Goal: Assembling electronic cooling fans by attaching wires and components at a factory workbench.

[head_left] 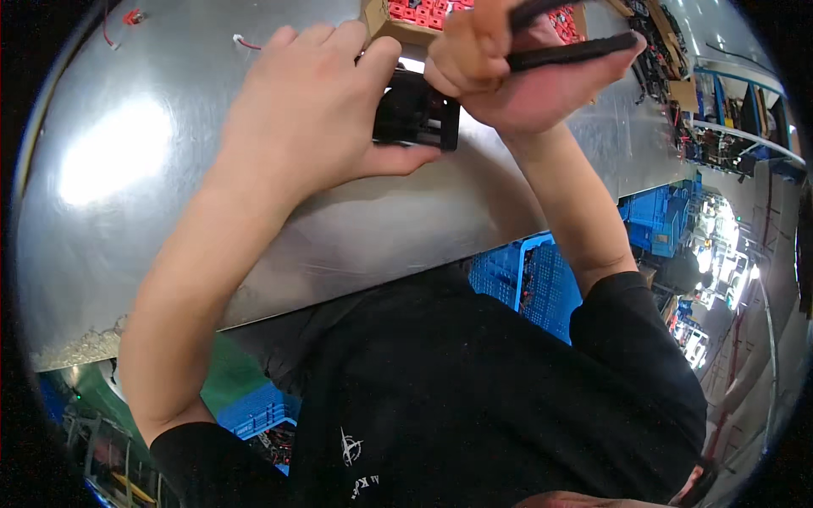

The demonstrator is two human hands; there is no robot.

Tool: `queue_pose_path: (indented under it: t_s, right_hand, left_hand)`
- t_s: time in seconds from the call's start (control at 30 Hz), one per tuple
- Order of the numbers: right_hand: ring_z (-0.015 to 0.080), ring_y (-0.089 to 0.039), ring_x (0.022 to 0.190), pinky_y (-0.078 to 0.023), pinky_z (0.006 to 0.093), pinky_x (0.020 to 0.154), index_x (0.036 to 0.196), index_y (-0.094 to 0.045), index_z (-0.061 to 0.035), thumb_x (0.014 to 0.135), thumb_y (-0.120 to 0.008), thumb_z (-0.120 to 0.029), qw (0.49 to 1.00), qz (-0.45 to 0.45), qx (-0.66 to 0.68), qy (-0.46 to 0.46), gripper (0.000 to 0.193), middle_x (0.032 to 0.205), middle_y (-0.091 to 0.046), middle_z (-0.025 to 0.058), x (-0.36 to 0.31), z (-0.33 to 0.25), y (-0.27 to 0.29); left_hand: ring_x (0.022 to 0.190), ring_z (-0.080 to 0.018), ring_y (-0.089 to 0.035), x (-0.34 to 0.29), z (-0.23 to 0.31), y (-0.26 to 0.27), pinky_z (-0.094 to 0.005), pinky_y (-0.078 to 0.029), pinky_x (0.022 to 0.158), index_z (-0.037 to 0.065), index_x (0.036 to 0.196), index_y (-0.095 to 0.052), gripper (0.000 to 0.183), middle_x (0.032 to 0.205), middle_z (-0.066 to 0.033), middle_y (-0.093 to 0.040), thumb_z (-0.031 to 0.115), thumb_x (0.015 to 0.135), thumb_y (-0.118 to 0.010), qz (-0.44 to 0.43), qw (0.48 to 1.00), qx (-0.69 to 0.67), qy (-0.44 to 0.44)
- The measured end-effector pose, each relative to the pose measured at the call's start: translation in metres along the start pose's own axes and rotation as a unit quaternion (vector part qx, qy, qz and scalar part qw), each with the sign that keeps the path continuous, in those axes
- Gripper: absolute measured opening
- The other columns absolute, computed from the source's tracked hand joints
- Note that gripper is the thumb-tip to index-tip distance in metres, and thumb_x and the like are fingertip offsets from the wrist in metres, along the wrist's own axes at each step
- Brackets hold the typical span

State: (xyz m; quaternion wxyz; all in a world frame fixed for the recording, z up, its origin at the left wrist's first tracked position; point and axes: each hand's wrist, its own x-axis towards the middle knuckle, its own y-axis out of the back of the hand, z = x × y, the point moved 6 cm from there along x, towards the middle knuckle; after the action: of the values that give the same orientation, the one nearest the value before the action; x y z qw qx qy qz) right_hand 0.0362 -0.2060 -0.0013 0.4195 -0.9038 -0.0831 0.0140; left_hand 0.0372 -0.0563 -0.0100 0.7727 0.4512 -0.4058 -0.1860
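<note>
Here, over a shiny metal tabletop (356, 241), the left hand (305, 114) holds a black housing (415, 110) and the right hand (533, 102) a black-handled tool (576, 52).
Well left of the housing lie a small red connector (133, 17) and a white plug (240, 39) on a red lead; below the tabletop's edge on that side show green floor (233, 368) and a blue crate (254, 419). The left fingers pinch the housing against the thumb. Just beyond it stands a cardboard box (406, 33) of red parts (419, 13). Right of the housing, the right fingers curl around the tool; whether it touches the housing I cannot tell. Lower right of the housing sits a blue basket (550, 284); farther right come loaded shelves (745, 97) and bright lights (720, 229).
</note>
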Motion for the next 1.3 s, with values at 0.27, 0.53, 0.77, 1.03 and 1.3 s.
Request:
queue_pose_path:
  t_s: [0.27,0.53,0.77,1.03,1.3]
  right_hand:
    - [0.0159,-0.03,0.041,-0.025,0.0338,0.044,0.071,-0.05,-0.0104,0.08,-0.039,-0.104,0.962,-0.186,-0.182,-0.08,0.095,0.05,-0.038,0.002,0.009,-0.003,0.004]
    - [0.0167,-0.035,0.032,-0.028,0.0316,0.034,0.062,-0.054,-0.0034,0.087,-0.029,-0.101,0.939,-0.306,-0.077,-0.138,0.104,0.047,-0.046,0.0052,0.021,0.005,-0.016]
    - [0.0183,-0.037,0.037,-0.029,0.0327,0.039,0.062,-0.051,-0.0048,0.083,-0.027,-0.105,0.967,-0.19,-0.05,-0.161,0.105,0.049,-0.045,0.0067,0.009,0.01,-0.007]
    - [0.0159,-0.046,0.077,-0.036,0.0336,0.072,0.13,-0.056,-0.0077,0.071,-0.043,-0.11,0.945,-0.231,-0.206,0.11,0.12,0.096,-0.048,0.0045,-0.01,-0.05,-0.002]
    - [0.0218,-0.049,0.076,-0.043,0.0345,0.074,0.119,-0.05,-0.0039,0.06,-0.032,-0.117,0.987,0.063,0.104,0.107,0.129,0.086,-0.051,0.0093,-0.023,-0.012,-0.006]
  left_hand:
    - [0.1,-0.0339,-0.064,0.002,-0.003,-0.002,-0.0454,-0.048,0.087,0.005,0.116,-0.067,0.082,0.102,-0.0119,-0.061,0.066,0.065,-0.088,0.021,0.997,-0.033,-0.072]
    - [0.124,-0.0353,-0.054,0.041,-0.009,0.008,-0.0457,-0.042,0.103,0.003,0.136,-0.056,0.097,0.132,-0.0161,-0.056,0.067,0.069,-0.087,-0.283,0.958,-0.035,-0.009]
    - [0.099,-0.0283,-0.068,0.008,-0.005,-0.005,-0.0401,-0.05,0.09,0.006,0.103,-0.069,0.075,0.102,-0.0108,-0.067,0.072,0.07,-0.083,-0.034,0.989,-0.068,-0.125]
    - [0.097,-0.0258,-0.064,-0.002,0.016,0.004,-0.0414,-0.046,0.088,0.008,0.104,-0.064,0.073,0.1,-0.0071,-0.062,0.068,0.07,-0.086,-0.027,0.999,0.014,0.025]
    - [0.094,-0.0323,-0.06,-0.004,0.021,0.003,-0.045,-0.044,0.08,0.005,0.107,-0.061,0.074,0.098,-0.0103,-0.056,0.062,0.067,-0.087,-0.035,0.998,0.026,0.051]
